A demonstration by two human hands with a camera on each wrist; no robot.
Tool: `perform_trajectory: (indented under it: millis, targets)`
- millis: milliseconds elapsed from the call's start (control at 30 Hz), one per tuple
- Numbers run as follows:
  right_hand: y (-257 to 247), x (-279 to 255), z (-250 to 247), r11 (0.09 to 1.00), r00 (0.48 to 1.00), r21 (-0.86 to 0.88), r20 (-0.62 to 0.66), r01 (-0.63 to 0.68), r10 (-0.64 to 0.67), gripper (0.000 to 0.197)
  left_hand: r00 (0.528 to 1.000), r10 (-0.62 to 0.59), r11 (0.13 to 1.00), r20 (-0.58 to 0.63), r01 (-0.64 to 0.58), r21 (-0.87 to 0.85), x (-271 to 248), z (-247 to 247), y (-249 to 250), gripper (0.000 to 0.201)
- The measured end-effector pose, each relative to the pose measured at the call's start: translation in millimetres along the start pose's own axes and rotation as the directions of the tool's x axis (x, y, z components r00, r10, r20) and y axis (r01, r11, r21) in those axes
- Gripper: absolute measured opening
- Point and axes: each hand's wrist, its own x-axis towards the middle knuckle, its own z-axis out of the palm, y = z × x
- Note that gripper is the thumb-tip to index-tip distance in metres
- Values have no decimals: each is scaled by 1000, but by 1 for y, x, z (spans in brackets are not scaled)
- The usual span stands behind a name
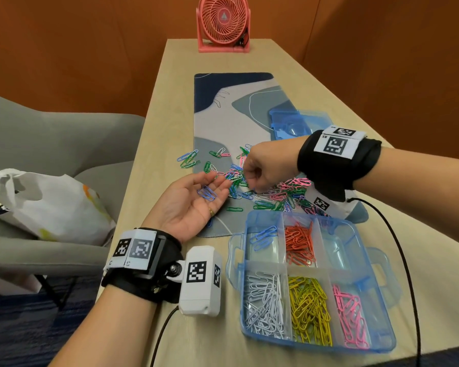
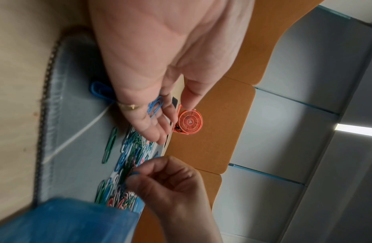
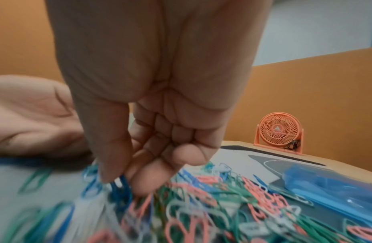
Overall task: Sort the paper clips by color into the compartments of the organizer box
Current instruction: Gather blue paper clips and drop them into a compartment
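Observation:
My left hand lies palm up over the mat's near left corner, fingers relaxed. A few blue paper clips rest on its fingers. Just to its right, my right hand hovers over the mixed pile of clips, with thumb and forefinger pinching a blue clip. The clear blue organizer box sits near the table's front. It holds blue clips, orange-red clips, white clips, yellow clips and pink clips. Its far right compartment is empty.
A patterned desk mat runs down the table, with loose green, blue and white clips at its left edge. The box's blue lid lies behind my right wrist. A pink fan stands at the far end. A plastic bag sits on the grey chair.

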Motion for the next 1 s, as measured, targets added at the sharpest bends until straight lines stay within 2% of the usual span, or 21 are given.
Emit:
perform_trajectory:
  millis: [200, 300, 367, 467, 567, 667, 833, 1000]
  targets:
    - [-12, 0, -21, 960, 994, 264, -79, 98, -79, 7, 996, -84, 996, 36, 82, 44, -1, 2, -3, 36]
    - [-26, 3, -23, 918, 987, 363, -71, 161, -145, 10, 993, -93, 996, 75, 92, 14, -2, 2, -2, 38]
    - [-28, 7, -24, 932, 988, 331, -72, 151, -135, 13, 993, -88, 996, 73, 89, -12, -1, 0, -1, 37]
    - [-23, 11, -22, 982, 994, 176, -86, 74, -59, 9, 998, -67, 998, 14, 68, -19, 1, -2, 0, 35]
    - [-18, 15, -12, 1000, 999, 1, -41, 1, -1, 9, 999, -45, 999, -18, 45, -12, 2, -3, 1, 33]
    - [-17, 20, 1, 996, 999, -84, 8, -37, 38, 15, 999, -33, 999, -24, 33, -7, 1, -3, 2, 32]
    - [-14, 20, 3, 996, 1000, -87, 1, -26, 26, 17, 999, -25, 1000, -23, 25, -7, 1, -3, 2, 30]
    - [-14, 13, -13, 994, 998, 112, -64, 4, 3, 9, 999, -16, 1000, -28, 16, 4, 1, -2, 3, 29]
